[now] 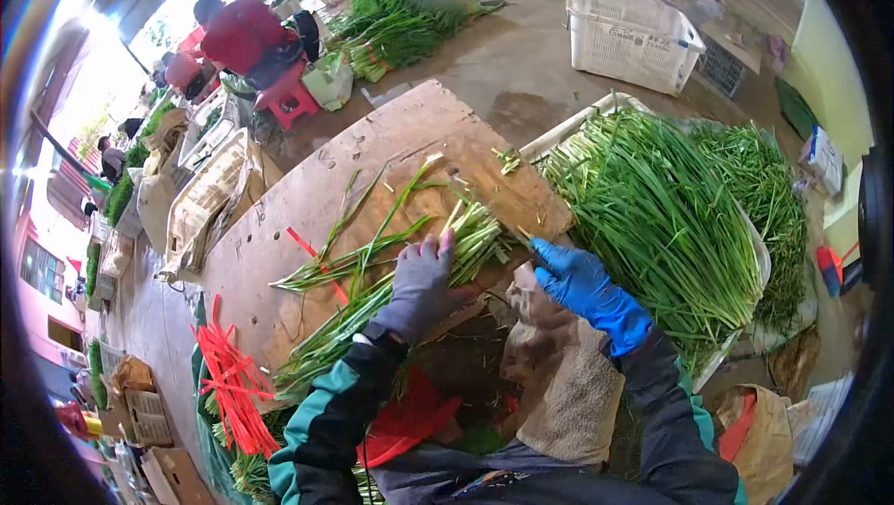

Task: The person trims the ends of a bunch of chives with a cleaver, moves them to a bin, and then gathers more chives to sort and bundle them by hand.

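Note:
My left hand (421,283), in a grey glove, is closed around a bunch of long green stalks (358,314) with pale cut ends, which look like garlic chives. The bunch lies slantwise on a wooden board (391,137), its pale ends near the right edge. My right hand (589,289), in a blue glove, is just right of those ends with its fingers curled. What it holds, if anything, I cannot make out. Loose stalks (349,258) and a red strip (315,263) lie beyond my left hand. A bundle of red strips (228,379) sits at the board's left edge.
A large heap of green stalks (661,216) lies in a crate to the right. White plastic crates (633,39) stand beyond it. Further off, a person in red (247,34) sits on a red stool (287,95) beside more greens (400,16). Beige cloth (568,375) covers my lap.

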The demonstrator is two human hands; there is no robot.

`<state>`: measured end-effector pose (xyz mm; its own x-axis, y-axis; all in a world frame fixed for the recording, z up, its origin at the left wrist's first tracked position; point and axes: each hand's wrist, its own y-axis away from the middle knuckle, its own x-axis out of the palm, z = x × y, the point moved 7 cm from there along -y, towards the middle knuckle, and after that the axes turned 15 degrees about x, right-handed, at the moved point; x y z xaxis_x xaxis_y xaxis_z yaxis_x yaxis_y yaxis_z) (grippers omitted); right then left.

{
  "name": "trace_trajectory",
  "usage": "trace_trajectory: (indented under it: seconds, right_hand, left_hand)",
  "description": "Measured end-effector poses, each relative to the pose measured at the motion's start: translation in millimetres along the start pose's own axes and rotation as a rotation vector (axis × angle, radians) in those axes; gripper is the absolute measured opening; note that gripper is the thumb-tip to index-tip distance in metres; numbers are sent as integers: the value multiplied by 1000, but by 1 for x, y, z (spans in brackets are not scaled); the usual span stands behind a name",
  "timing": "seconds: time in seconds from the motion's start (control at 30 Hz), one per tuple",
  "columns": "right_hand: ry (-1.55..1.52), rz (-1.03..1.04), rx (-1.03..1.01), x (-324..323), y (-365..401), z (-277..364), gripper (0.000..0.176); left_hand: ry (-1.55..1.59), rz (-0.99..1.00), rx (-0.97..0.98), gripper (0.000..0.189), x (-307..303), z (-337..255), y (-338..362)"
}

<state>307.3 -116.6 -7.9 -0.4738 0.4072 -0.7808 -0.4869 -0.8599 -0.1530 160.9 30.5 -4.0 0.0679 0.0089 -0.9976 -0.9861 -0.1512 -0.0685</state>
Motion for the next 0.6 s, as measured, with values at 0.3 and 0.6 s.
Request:
trace_trajectory:
  seconds: [0.3,0.6]
  right_hand:
    - [-246,143,261,-17,-11,-17,37]
    - [-152,86,83,-8,-7,-4,27]
  left_hand:
    - [8,-14,43,93,-3,-5,8]
    - [133,187,-132,103,-5,7,-5]
